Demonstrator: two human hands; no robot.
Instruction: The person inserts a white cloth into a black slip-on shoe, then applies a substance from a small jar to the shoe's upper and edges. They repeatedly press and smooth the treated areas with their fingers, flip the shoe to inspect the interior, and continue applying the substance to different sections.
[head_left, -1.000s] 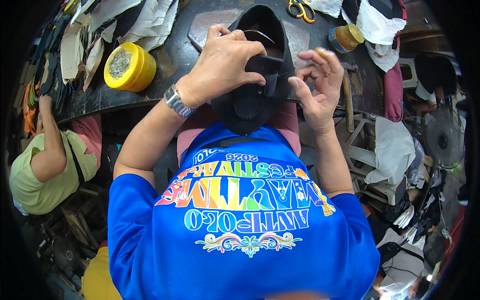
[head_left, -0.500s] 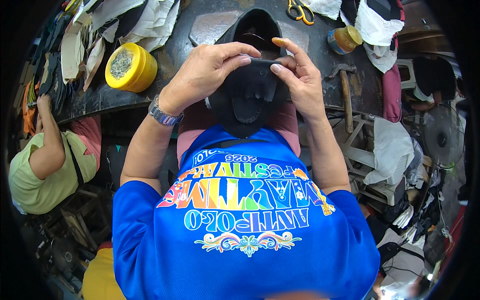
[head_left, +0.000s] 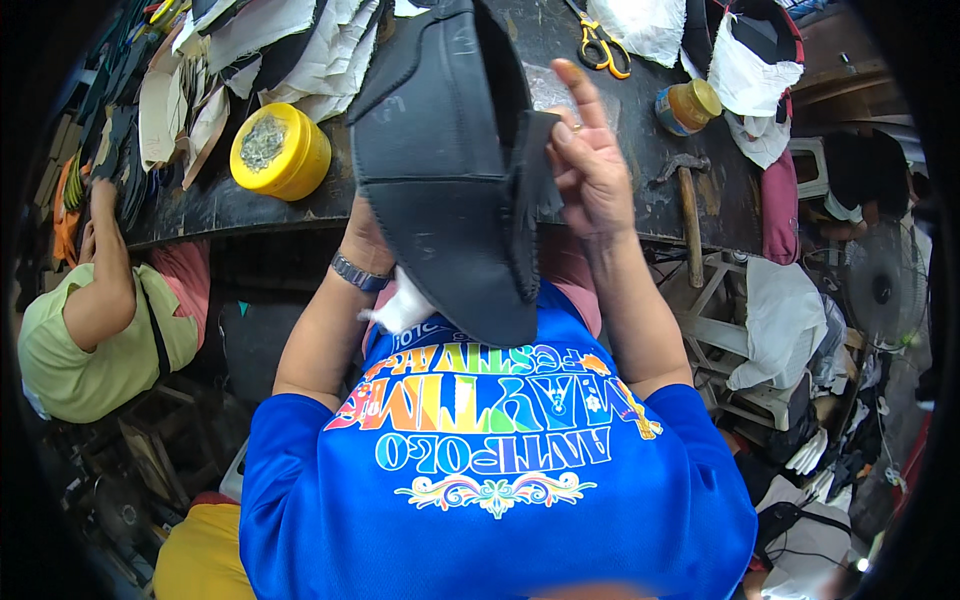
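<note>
A black stitched shoe upper (head_left: 435, 130) is held up in front of me, tilted, its rounded end hanging over my shirt. My left hand (head_left: 364, 238) is behind its left side, supporting it, with the fingers hidden. At the opening's right edge, my right hand (head_left: 595, 180) has its thumb and curled fingers closed at a raised flap. The right index finger points up, its tip stained orange-yellow. A tuft of white material (head_left: 402, 305) shows under the upper near my left wrist.
On the dark worktable (head_left: 630, 110) are a yellow tub (head_left: 280, 152), orange-handled scissors (head_left: 602, 50), a yellow-lidded jar (head_left: 687, 107) and a hammer (head_left: 690, 215). Cut material (head_left: 320, 60) piles at far left. Another person (head_left: 100, 310) sits on the left; a fan (head_left: 880, 285) stands right.
The shoe upper has turned and come up toward me, showing its outer side. My left hand has gone from its edge to behind it; my right hand stays at the right edge.
</note>
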